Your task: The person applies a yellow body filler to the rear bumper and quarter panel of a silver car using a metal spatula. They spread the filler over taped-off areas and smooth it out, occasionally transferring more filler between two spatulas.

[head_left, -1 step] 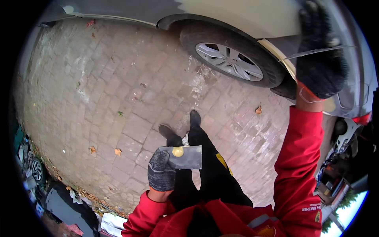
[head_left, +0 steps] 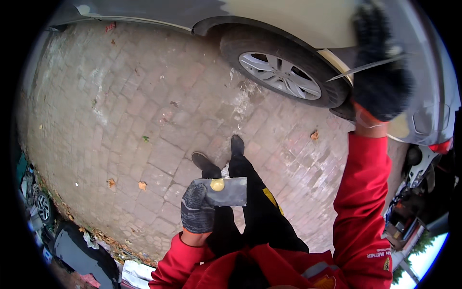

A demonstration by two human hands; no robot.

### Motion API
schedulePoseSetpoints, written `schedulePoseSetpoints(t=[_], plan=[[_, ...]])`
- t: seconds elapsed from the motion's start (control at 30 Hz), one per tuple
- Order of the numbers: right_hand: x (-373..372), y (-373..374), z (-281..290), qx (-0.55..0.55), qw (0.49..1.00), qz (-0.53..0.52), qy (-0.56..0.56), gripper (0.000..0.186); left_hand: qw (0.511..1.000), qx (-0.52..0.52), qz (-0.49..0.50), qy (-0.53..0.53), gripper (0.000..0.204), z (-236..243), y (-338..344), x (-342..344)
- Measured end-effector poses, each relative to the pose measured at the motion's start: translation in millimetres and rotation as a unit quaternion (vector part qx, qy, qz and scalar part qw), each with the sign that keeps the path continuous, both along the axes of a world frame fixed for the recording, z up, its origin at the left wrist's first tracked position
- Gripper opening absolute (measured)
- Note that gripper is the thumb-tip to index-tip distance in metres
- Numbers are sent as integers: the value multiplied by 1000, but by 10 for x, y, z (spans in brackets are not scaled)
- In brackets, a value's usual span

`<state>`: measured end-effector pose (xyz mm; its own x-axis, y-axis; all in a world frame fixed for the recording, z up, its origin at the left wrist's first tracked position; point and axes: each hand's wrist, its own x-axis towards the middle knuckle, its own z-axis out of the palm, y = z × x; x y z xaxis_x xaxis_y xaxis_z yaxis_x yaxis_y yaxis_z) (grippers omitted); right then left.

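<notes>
My left hand, in a dark grey knit glove, grips the end of a flat grey rectangular plate at waist height. A round dab of yellow putty lies on its upper edge. Stretched up at the right, my gloved right hand is closed on a thin putty spreader, seen nearly edge-on. This hand is at the grey car's rear side panel, beside a broad cream filler patch. Motion blurs its fingers, and whether the spreader touches the panel is hard to tell.
Below the patch is the car's wheel with silver spokes. Brick paving with a few dry leaves lies around my boots. Car parts, among them a dark panel and another wheel, lie at the lower left.
My right hand has shifted slightly left with the spreader, whose tilt has steepened. The left hand and its plate have stayed almost still.
</notes>
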<state>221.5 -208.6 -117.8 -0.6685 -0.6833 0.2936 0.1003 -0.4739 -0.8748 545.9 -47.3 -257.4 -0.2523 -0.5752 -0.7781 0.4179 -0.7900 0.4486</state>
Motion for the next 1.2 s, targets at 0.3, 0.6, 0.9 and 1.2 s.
schedulePoseSetpoints(t=[0.3,0.6,0.9,1.2], plan=[[14,-430,-1220,76,948,251,180,52,988,-81,-90,-97,25,-268,-51,233],[565,-1092,-1880,133,893,231,362,53,997,-40,-19,-67,25,-614,-183,521],[241,-802,-2152,59,853,140,500,32,999,22,5,-37,28,-932,-116,650],[-245,370,-1398,78,990,-6,119,33,984,-80,-83,-134,26,-822,-302,679]])
